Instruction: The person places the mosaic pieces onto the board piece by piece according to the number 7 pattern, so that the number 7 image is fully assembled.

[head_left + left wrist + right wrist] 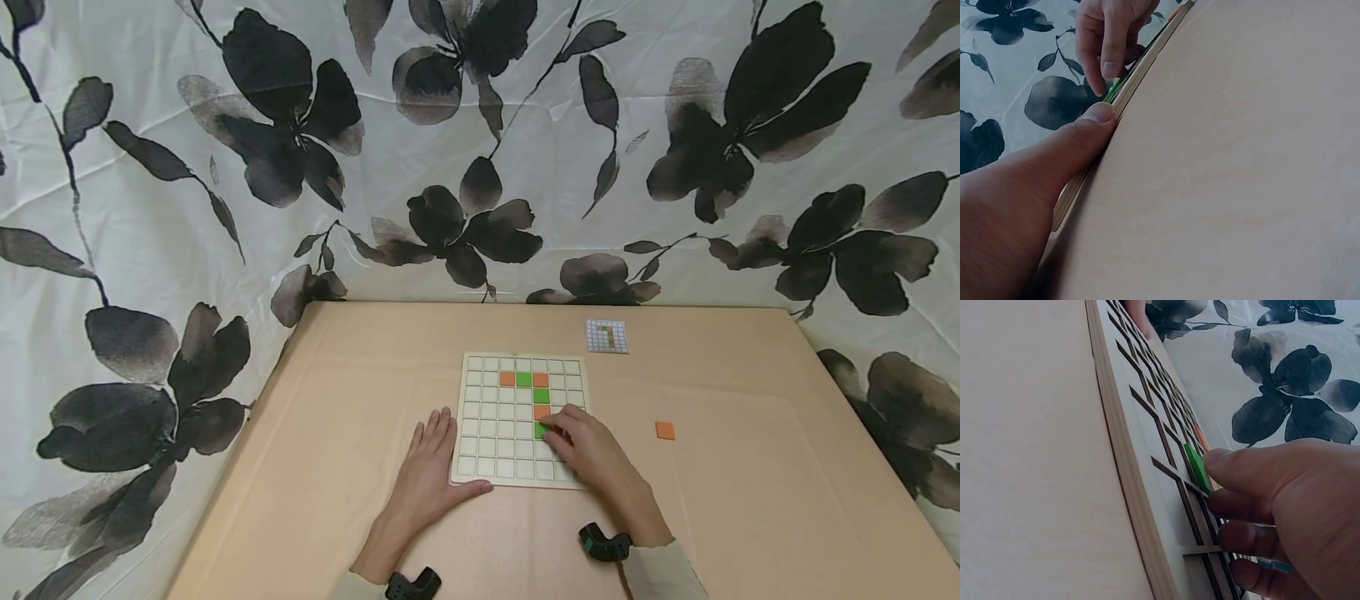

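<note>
A pale wooden grid board (483, 429) lies on the table, with orange and green square tiles in a row near its top and down a column right of its middle. My right hand (596, 454) reaches over the board's right side, pinching a green tile (1197, 466) at the lower end of that column. The tile looks tilted in its cell in the right wrist view. My left hand (426, 479) rests flat with fingers spread along the board's left edge. Its thumb (1099, 114) touches the front edge.
To the right of the board lies one loose orange tile (665, 430). A small card (607, 336) printed with a coloured grid sits behind the board's right corner. Flower-patterned cloth (555, 150) hangs behind the wooden table (750, 500) and along its sides.
</note>
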{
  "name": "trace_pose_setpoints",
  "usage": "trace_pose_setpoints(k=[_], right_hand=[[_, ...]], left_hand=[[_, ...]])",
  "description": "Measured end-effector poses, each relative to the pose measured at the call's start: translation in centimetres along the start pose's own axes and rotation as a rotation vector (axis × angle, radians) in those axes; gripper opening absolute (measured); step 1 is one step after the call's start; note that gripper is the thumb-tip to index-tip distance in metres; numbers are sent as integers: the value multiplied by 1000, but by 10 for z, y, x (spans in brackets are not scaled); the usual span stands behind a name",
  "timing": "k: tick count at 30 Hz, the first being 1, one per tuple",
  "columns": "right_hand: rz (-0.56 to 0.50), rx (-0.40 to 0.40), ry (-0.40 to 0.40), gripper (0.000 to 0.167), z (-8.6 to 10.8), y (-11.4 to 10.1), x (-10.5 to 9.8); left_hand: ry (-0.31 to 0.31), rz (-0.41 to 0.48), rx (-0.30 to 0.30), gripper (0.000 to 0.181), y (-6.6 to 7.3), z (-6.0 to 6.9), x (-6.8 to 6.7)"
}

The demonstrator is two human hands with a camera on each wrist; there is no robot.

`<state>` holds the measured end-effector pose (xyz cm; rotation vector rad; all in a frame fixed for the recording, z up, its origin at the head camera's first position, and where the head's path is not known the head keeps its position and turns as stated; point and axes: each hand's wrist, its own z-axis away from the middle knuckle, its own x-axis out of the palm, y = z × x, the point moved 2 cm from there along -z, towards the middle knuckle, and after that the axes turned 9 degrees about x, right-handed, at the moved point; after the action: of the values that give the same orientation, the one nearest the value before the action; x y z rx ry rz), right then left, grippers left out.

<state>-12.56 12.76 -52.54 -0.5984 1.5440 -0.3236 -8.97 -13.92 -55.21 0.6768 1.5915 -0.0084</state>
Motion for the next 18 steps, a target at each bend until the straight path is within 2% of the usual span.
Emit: trace_pose_setpoints(k=[18], right_hand=[[-42, 40, 5, 18, 1, 3, -7]], left_hand=[[18, -29, 9, 118, 2, 1, 0]])
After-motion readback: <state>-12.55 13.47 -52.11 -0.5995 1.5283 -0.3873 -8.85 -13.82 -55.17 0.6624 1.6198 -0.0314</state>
